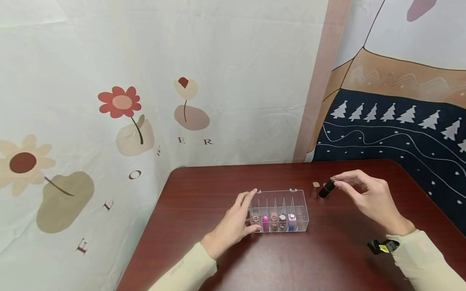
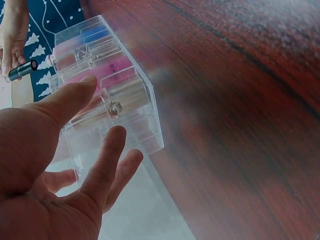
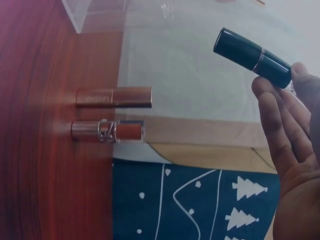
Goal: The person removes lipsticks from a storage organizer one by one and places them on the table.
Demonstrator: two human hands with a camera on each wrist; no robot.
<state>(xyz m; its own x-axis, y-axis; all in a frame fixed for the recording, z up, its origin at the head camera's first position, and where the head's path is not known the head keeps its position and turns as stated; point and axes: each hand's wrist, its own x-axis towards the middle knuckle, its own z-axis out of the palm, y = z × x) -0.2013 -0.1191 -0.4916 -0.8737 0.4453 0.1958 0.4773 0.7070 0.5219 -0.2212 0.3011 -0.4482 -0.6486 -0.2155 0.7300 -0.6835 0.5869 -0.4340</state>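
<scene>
The right hand (image 1: pixel 375 198), at the right of the head frame, arches palm-down and pinches a glossy black lipstick tube (image 1: pixel 327 188) by its upper end, the tube slanting down to the left. The left hand (image 1: pixel 234 218), below centre, grips the left end of a clear box (image 1: pixel 303 226), thumb at the front and forefinger at the back corner. Pale sleeves cover both forearms. The box rests on a dark red wooden table (image 1: pixel 189 202); behind it hang a pale flower-printed cloth (image 1: pixel 236 81) and, at upper right, a navy tree-printed cloth (image 1: pixel 386 133). Five tubes (image 1: pixel 265 222) stand in the box's front row. Right of the box, a rose-gold tube (image 3: pixel 114 97) and a clear-topped tube (image 3: pixel 107 131) stand side by side. In the left wrist view, the thumb hides part of the box.
</scene>
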